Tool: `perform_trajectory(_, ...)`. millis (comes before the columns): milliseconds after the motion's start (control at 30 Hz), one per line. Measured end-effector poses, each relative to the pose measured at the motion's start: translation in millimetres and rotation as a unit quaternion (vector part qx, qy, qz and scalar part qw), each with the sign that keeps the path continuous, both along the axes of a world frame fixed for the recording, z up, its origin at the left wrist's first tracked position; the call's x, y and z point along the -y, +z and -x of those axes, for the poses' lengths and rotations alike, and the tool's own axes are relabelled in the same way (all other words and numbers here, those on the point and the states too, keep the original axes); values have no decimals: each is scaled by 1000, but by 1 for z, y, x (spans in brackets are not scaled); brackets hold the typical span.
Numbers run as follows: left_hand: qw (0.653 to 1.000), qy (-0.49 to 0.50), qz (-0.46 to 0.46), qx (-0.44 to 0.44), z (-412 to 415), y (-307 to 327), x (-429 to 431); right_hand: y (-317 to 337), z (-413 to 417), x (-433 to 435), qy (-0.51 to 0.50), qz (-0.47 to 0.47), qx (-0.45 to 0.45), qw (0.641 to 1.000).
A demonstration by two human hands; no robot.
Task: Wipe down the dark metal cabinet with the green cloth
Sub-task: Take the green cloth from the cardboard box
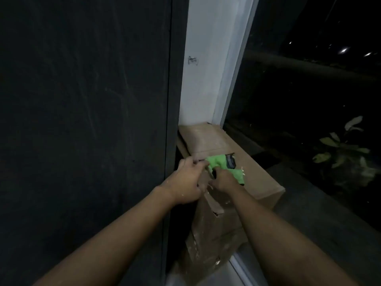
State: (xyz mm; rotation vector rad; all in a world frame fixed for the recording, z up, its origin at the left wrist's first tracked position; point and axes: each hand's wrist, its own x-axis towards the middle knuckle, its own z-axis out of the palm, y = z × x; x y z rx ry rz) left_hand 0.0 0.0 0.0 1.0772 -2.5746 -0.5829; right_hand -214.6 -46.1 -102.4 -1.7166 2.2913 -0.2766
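Clenching fingers of left hand and right hand hold green cloth, seemingly lengthwise left-to-right.

floor | cardboard box on it | beside dark metal cabinet

Matt dark metal cabinet faintly streaked, soft bright green cloth, plain brown cardboard box matt and scuffed, smooth white painted wall
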Motion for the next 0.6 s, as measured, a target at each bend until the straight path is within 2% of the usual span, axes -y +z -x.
perform_trajectory(167, 999, -14, 20, 35, -7, -6, -1, -3, 0, 2, -62, -15, -34, 997)
perform_trajectory(333, 999, -18, 26, 16, -12, -8, -6, -2, 5, 9, -76, -29, -68, 994)
perform_trajectory(467, 999, -40, 15, -1, -19, -9, -9, 0, 13, 12, -96, 19, 2, 995)
perform_trajectory(600, 998, -52, -12, -22, -29, -7, -12, 15, 24, 0, -160, 149, 121, 968)
